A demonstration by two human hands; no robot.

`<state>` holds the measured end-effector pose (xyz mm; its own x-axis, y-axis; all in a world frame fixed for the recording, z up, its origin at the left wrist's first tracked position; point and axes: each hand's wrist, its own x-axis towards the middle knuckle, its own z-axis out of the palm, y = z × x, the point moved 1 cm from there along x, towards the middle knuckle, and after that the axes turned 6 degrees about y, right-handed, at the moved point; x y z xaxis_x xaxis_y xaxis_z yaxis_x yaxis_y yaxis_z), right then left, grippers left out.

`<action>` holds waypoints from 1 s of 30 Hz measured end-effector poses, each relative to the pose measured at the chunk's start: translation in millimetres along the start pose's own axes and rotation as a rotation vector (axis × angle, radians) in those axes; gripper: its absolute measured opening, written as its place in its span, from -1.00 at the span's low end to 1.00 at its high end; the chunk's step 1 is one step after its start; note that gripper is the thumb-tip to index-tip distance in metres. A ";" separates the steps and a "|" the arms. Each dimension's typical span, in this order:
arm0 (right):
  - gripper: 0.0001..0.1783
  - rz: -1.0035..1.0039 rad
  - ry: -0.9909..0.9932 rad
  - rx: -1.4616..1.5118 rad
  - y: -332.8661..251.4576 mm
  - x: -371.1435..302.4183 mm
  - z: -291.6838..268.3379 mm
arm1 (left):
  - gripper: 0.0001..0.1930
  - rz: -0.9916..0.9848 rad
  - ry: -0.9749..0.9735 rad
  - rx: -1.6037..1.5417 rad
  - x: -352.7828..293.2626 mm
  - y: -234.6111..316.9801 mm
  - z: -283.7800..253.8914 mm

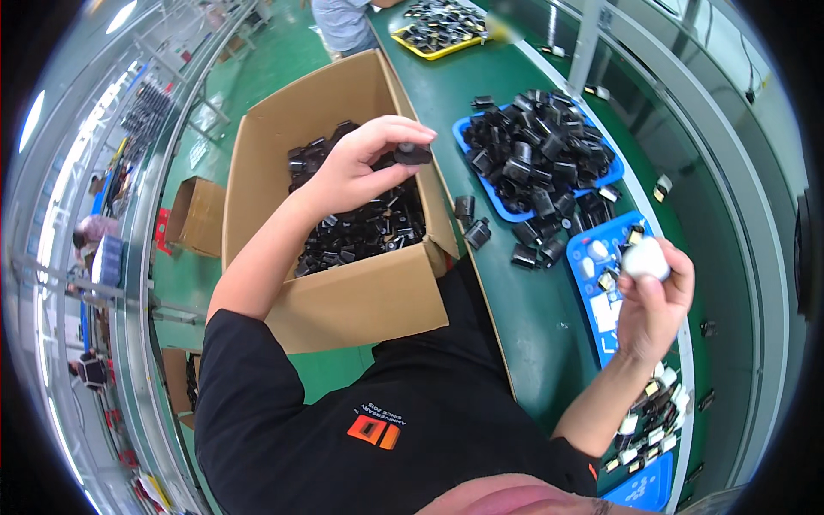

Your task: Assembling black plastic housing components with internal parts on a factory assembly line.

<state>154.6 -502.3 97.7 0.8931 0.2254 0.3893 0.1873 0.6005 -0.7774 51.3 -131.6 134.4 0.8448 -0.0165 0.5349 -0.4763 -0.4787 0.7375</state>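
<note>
Over the open cardboard box (369,300), my left hand (350,172) is closed, pinching a small black plastic part (414,154) between thumb and fingers. Many black plastic pieces (369,232) fill the box below it. My right hand (654,313) grips a white rounded plastic piece (645,259) above a blue tray (580,287) on the bench. That tray holds white pieces and small parts. Farther along the bench, a second blue tray (496,202) is heaped with black plastic housings (541,142). Several more housings lie beside it, two of them near the bench edge.
A green workbench (532,343) runs along my right. Black and white assembled parts (657,412) lie at the near right, by another blue tray (644,489). At the far end are a yellow tray (433,54) of parts and a person (343,21). Another carton (196,215) stands left.
</note>
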 end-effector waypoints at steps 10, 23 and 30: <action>-0.69 -0.154 -0.122 -0.555 -8.9 -5.6 24.4 | -0.54 0.204 -0.327 -0.046 50.9 33.4 113.0; -0.72 0.205 0.009 -0.511 10.9 -3.6 16.9 | -0.55 -0.328 -0.196 -0.502 27.1 7.7 158.9; -0.76 0.100 -0.144 -0.548 33.5 -1.1 9.6 | -0.57 -0.195 -0.190 -0.283 26.7 8.4 160.8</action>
<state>156.0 -475.1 76.0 0.8598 0.3862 0.3340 0.3233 0.0945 -0.9416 109.1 -277.2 88.5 0.9436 -0.1241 0.3071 -0.3283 -0.2285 0.9165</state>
